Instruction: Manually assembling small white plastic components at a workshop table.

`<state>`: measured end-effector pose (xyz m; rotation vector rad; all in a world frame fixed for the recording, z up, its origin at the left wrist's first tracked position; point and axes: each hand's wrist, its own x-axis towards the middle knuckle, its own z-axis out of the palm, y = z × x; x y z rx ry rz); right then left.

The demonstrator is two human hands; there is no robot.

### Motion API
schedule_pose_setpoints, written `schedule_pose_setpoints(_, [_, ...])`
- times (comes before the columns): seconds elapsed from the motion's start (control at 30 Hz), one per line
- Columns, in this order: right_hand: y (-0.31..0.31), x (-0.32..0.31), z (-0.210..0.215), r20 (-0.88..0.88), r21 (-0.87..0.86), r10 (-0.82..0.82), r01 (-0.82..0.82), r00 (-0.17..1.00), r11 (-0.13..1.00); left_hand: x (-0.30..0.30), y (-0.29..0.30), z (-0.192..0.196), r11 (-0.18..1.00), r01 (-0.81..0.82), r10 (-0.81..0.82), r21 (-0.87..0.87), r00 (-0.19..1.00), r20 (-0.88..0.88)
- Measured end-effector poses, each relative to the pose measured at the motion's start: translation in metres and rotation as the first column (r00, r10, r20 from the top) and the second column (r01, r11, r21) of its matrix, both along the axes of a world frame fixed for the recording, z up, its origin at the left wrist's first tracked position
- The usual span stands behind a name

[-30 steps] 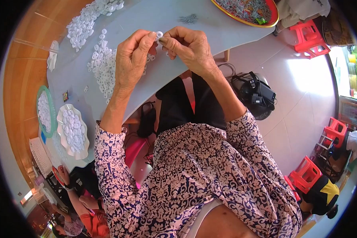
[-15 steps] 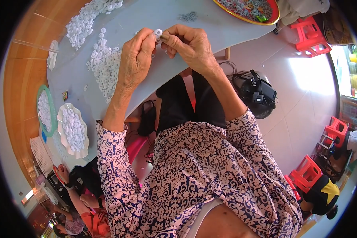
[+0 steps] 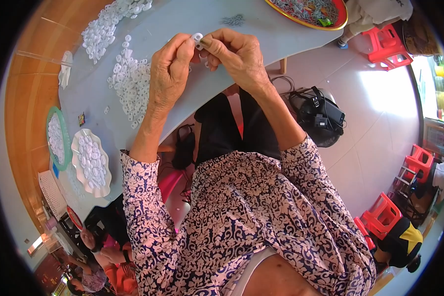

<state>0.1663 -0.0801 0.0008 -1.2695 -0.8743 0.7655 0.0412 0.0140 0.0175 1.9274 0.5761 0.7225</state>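
Over the near edge of the table, my left hand (image 3: 170,69) is closed in a pinch on a small white plastic piece (image 3: 197,36) with a round hole in it. My right hand (image 3: 237,56) meets it from the other side, thumb and forefinger pressed together at the piece's edge. Whether a small pin sits between those right fingertips is hidden. Left of my hands spreads a loose heap of similar white plastic parts (image 3: 133,89). Beyond it lies a second heap of white round parts (image 3: 101,37).
A small pile of thin grey pins (image 3: 233,20) lies near a red tray (image 3: 341,22) full of them. At left stand a white scalloped dish (image 3: 103,190) and a green basket (image 3: 51,143), both holding white parts. Red stools (image 3: 384,47) and a black bag (image 3: 318,113) are on the floor.
My hands stay together, and the white piece has shifted and turned slightly between my fingertips. At lower left, another person's hand and arm have moved downward.
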Motion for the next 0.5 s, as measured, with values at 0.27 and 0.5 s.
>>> schedule_pose_setpoints(0.27, [0.0003, 0.0008, -0.0037, 0.008, 0.027, -0.018, 0.018, 1.000, 0.999, 0.0008, -0.0030, 0.0036, 1.000, -0.008, 0.008, 0.006, 1.000, -0.015])
schedule_pose_setpoints(0.5, [-0.0005, -0.0005, -0.0021, 0.019, 0.013, -0.020, 0.020, 1.000, 1.000, 0.0000, 0.0000, 0.0014, 0.999, 0.039, -0.037, 0.038, 0.998, -0.051])
